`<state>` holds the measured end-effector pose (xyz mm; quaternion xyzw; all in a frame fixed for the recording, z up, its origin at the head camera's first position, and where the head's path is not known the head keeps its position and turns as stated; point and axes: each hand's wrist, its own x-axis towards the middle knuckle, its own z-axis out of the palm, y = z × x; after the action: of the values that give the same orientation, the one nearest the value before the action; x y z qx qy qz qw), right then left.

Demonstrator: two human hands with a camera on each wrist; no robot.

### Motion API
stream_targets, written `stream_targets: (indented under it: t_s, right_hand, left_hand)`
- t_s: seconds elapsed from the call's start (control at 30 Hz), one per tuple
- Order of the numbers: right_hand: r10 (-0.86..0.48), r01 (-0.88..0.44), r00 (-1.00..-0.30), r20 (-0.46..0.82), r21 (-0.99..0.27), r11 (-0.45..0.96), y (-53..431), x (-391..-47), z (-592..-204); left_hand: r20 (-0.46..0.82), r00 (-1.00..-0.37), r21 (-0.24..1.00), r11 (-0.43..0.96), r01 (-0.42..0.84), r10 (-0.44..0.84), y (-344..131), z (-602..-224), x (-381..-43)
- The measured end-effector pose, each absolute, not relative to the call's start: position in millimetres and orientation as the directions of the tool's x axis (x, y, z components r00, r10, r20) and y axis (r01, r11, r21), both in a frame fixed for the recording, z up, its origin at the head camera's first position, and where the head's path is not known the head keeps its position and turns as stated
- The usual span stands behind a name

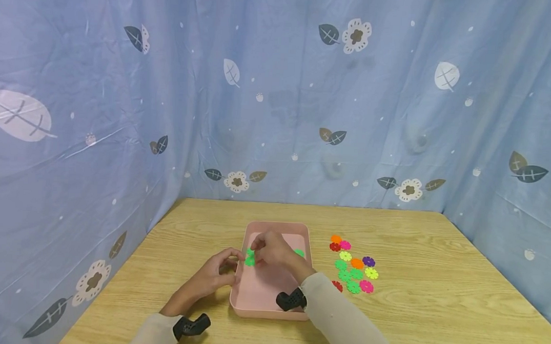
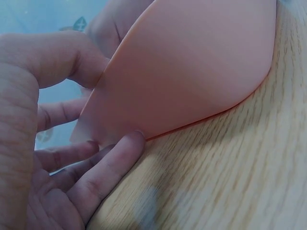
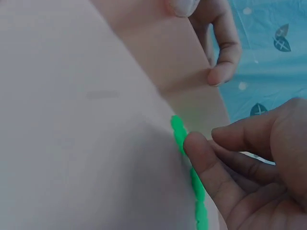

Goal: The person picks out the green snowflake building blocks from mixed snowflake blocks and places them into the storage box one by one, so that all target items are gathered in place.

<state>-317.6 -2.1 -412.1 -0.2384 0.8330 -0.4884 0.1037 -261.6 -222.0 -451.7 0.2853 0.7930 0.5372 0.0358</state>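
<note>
A pink rectangular tray [image 1: 270, 300] sits on the wooden table. My left hand [image 1: 218, 272] grips its left side, one fingertip over the rim and other fingers [image 2: 108, 167] against the outer wall. Inside the tray, my right hand [image 1: 272, 251] is by the left wall, its thumb [image 3: 204, 155] right at a row of green notched plastic discs [image 3: 197, 184]. A gap shows between that thumb and the index finger. From the head view, the green discs [image 1: 250, 260] lie along the tray's left side, and another green disc [image 1: 299, 252] is at its right side, partly behind the right hand and wrist.
Right of the tray, several loose notched discs [image 1: 356, 274] in green, orange, yellow, red, pink and purple lie on the table [image 1: 436, 302]. A blue patterned curtain [image 1: 288, 90] hangs behind and at both sides. Each wrist wears a black device [image 1: 192, 326].
</note>
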Motion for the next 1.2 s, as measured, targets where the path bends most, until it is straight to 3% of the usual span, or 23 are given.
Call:
stream_targets:
  t_s: [0.4,0.83,1.2]
  right_hand:
    - [-0.53,-0.309,-0.845,0.072,-0.875,0.374,29.9,-309.3,-385.0]
    - [-0.496,-0.388,-0.86,0.123,-0.788,0.478,95.6,-314.5,-366.3]
    - [-0.497,-0.459,-0.857,0.137,-0.642,0.615,137.9,-318.1,-377.6]
  left_hand:
    - [0.226,-0.851,0.875,0.285,0.391,0.473,-221.3,-453.5,-260.5]
    - [0.242,-0.851,0.869,0.285,0.403,0.465,-220.4,-452.8,-262.2]
    - [0.239,-0.854,0.873,0.282,0.397,0.463,-220.6,-453.3,-259.8]
